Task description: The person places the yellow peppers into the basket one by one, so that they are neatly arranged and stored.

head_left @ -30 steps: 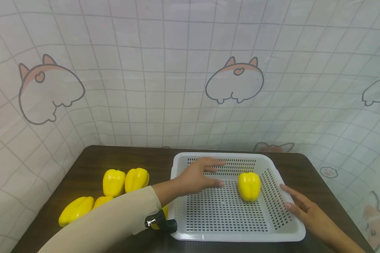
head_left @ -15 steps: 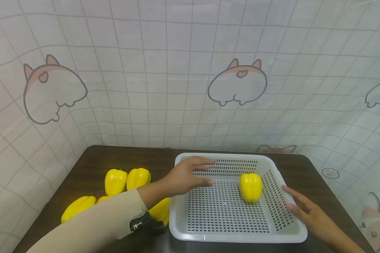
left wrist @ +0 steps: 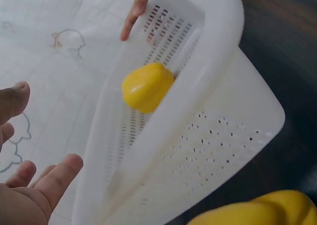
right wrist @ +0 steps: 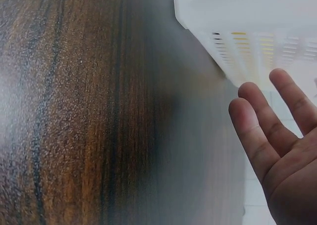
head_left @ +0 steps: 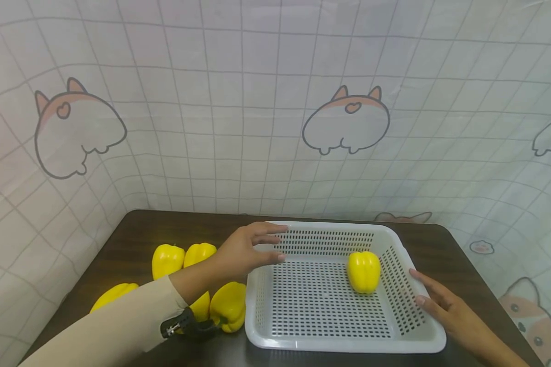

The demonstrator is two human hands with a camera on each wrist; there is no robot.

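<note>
A yellow bell pepper [head_left: 364,272] sits inside the white perforated plastic basket [head_left: 344,344], toward its right side. My left hand [head_left: 239,251] is held over the basket's left rim with fingers spread and nothing in it. At the basket's right rim rests my right hand [head_left: 450,311], its fingers fairly straight and touching the edge. Left of the basket, several more yellow bell peppers [head_left: 167,261] lie on the table, some partly hidden by my left forearm. The nearest of them, another bell pepper [head_left: 229,307], is close against the basket's left wall.
Everything stands on a dark wood-grain table [head_left: 239,220]. A pale grid-patterned curtain [head_left: 211,102] with cartoon animals hangs behind and on both sides. A black wrist strap with a device [head_left: 179,326] is worn on the left sleeve.
My left hand has moved left, from above the basket's middle to its left rim, fingers still spread. More peppers show beneath the forearm. The right hand stays on the rim.
</note>
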